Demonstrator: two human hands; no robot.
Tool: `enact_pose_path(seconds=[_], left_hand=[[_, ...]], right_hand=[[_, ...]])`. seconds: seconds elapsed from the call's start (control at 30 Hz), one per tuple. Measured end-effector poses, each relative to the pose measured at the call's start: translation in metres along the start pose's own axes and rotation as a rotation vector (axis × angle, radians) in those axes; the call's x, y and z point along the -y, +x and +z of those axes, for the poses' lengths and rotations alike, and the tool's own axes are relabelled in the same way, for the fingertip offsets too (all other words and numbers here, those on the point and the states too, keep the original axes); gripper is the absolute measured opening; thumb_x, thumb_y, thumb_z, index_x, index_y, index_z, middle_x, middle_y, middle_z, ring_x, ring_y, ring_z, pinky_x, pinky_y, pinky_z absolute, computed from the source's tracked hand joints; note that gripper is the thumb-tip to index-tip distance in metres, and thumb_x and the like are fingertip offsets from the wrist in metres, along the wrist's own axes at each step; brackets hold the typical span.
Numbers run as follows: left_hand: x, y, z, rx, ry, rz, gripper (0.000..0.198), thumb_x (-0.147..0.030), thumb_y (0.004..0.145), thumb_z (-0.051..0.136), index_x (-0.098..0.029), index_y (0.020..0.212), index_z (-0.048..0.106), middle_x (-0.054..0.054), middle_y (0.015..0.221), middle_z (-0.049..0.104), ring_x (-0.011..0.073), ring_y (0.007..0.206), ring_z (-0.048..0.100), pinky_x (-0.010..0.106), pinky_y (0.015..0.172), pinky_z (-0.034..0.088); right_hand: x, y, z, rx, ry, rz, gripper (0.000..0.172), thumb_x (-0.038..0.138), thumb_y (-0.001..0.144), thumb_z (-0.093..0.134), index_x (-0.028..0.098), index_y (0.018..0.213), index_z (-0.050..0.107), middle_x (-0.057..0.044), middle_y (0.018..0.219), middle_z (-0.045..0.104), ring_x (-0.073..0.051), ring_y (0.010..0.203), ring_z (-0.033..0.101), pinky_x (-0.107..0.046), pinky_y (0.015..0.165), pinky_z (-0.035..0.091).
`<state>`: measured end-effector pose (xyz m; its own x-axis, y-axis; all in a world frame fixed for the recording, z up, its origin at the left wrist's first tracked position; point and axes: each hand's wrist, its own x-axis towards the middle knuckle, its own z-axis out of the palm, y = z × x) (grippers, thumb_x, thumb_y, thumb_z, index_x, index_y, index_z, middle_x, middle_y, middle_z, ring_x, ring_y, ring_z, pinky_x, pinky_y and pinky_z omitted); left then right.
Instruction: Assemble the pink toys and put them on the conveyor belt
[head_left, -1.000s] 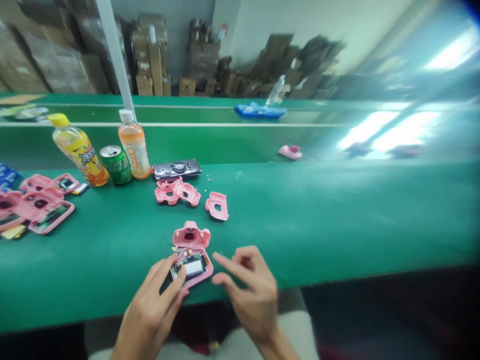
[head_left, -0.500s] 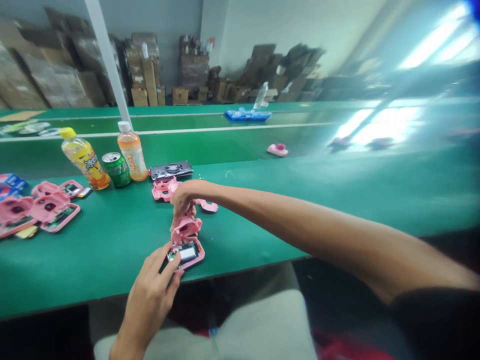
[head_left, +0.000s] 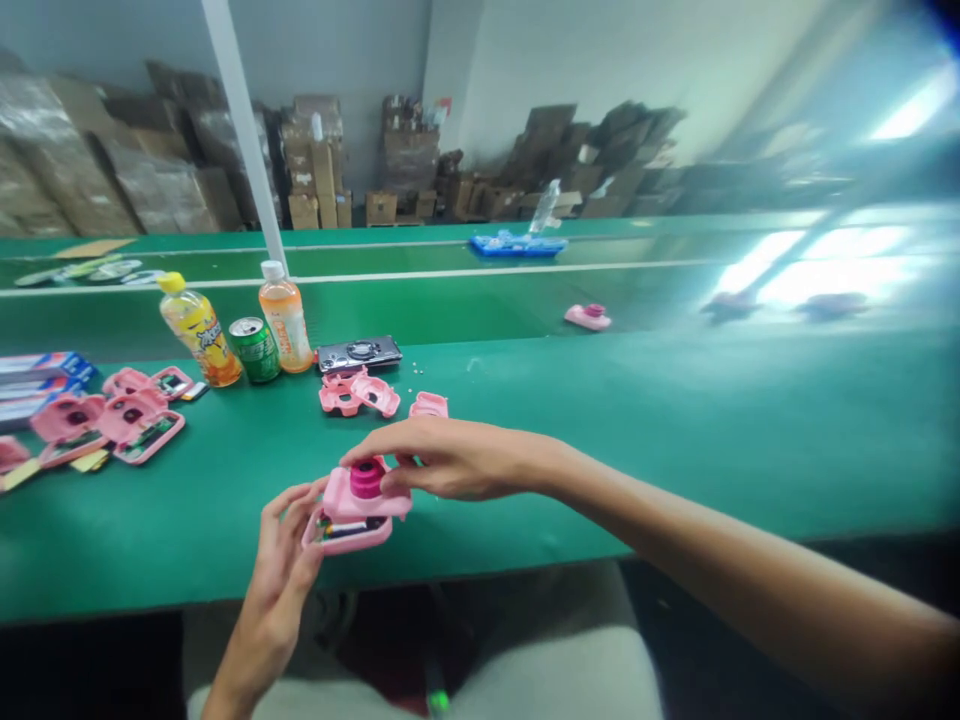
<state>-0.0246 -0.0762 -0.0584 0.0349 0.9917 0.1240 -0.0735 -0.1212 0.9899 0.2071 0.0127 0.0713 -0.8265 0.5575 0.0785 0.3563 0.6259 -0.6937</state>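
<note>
Near the table's front edge, a pink toy camera [head_left: 349,542] is held with its two shell halves partly apart, circuit parts showing in the gap. My left hand [head_left: 281,555] grips its left side, thumb at the lower half's edge. From the right, my right hand [head_left: 442,455] holds the upper pink half [head_left: 341,495] by its magenta lens ring [head_left: 366,479]. Behind my hands lie loose pink shell pieces [head_left: 360,393] and another pink piece [head_left: 430,404]. Several opened pink camera bodies [head_left: 142,425] with circuit boards rest at the left.
A yellow-capped bottle [head_left: 201,330], a green can [head_left: 255,350] and an orange bottle [head_left: 286,318] stand behind, beside a dark phone [head_left: 360,353]. Farther back, a pink camera [head_left: 587,317] and a blue tray [head_left: 517,245] sit on the green conveyor [head_left: 450,300]. Blue-and-white boxes [head_left: 45,385] lie left.
My right hand has moved toward me and now holds the upper shell half over the lower one, which lay opened out before. The view has shifted slightly left.
</note>
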Motion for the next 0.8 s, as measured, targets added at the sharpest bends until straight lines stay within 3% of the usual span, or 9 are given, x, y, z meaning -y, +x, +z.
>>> enact_pose_path(seconds=[0.1, 0.27, 0.43, 0.5, 0.6, 0.7, 0.8], left_hand=[[-0.005, 0.007, 0.012, -0.025, -0.076, -0.038, 0.049, -0.046, 0.103, 0.048, -0.028, 0.147, 0.039, 0.013, 0.155, 0.05, 0.0242, 0.141, 0.052, 0.037, 0.117, 0.044], [0.004, 0.019, 0.015, 0.005, -0.085, -0.071, 0.056, -0.051, 0.1, 0.052, -0.025, 0.149, 0.046, 0.01, 0.158, 0.047, 0.0256, 0.148, 0.043, 0.037, 0.123, 0.035], [0.006, 0.026, 0.025, -0.064, -0.224, -0.081, 0.05, -0.049, 0.099, 0.055, -0.024, 0.142, 0.054, 0.008, 0.147, 0.059, 0.0228, 0.14, 0.053, 0.03, 0.114, 0.045], [0.001, 0.029, 0.033, -0.112, -0.309, -0.042, 0.044, -0.047, 0.1, 0.055, -0.023, 0.136, 0.058, 0.008, 0.138, 0.066, 0.0215, 0.134, 0.058, 0.03, 0.112, 0.046], [-0.008, 0.034, 0.044, -0.157, -0.458, 0.041, 0.035, -0.04, 0.102, 0.052, -0.021, 0.13, 0.062, 0.009, 0.129, 0.071, 0.0217, 0.129, 0.062, 0.034, 0.112, 0.047], [-0.013, 0.036, 0.05, -0.177, -0.51, 0.07, 0.032, -0.037, 0.103, 0.051, -0.023, 0.13, 0.061, 0.008, 0.127, 0.071, 0.0212, 0.12, 0.068, 0.037, 0.109, 0.049], [-0.014, 0.036, 0.052, -0.223, -0.509, 0.074, 0.031, -0.037, 0.101, 0.054, -0.025, 0.129, 0.061, 0.006, 0.128, 0.07, 0.0185, 0.112, 0.07, 0.036, 0.108, 0.049]], right_hand=[[0.005, 0.001, 0.001, -0.006, -0.003, -0.018, 0.034, 0.014, 0.099, 0.059, 0.018, 0.132, 0.064, -0.007, 0.127, 0.07, -0.016, 0.116, 0.065, -0.027, 0.099, 0.05], [-0.004, 0.013, -0.003, 0.022, 0.008, -0.03, 0.03, 0.016, 0.1, 0.058, 0.018, 0.128, 0.068, -0.007, 0.122, 0.072, -0.016, 0.109, 0.067, -0.027, 0.093, 0.051], [-0.013, 0.026, -0.001, 0.021, 0.111, 0.036, 0.031, 0.023, 0.1, 0.059, 0.016, 0.129, 0.068, -0.006, 0.124, 0.073, -0.016, 0.107, 0.068, -0.023, 0.087, 0.05], [-0.012, 0.027, 0.005, -0.114, 0.118, 0.09, 0.031, 0.025, 0.1, 0.059, 0.017, 0.128, 0.069, -0.005, 0.119, 0.074, -0.015, 0.099, 0.068, -0.023, 0.081, 0.049], [-0.007, 0.022, 0.022, -0.441, 0.095, 0.261, 0.033, 0.041, 0.099, 0.059, 0.016, 0.109, 0.078, -0.003, 0.095, 0.076, -0.015, 0.081, 0.065, -0.024, 0.071, 0.045], [-0.003, 0.013, 0.044, -0.543, 0.077, 0.387, 0.043, 0.055, 0.092, 0.065, 0.015, 0.092, 0.081, -0.002, 0.072, 0.07, -0.014, 0.068, 0.059, -0.025, 0.063, 0.04], [-0.008, 0.008, 0.063, -0.646, 0.107, 0.278, 0.036, 0.047, 0.085, 0.074, 0.015, 0.101, 0.079, -0.005, 0.09, 0.074, -0.011, 0.062, 0.054, -0.025, 0.06, 0.041]])
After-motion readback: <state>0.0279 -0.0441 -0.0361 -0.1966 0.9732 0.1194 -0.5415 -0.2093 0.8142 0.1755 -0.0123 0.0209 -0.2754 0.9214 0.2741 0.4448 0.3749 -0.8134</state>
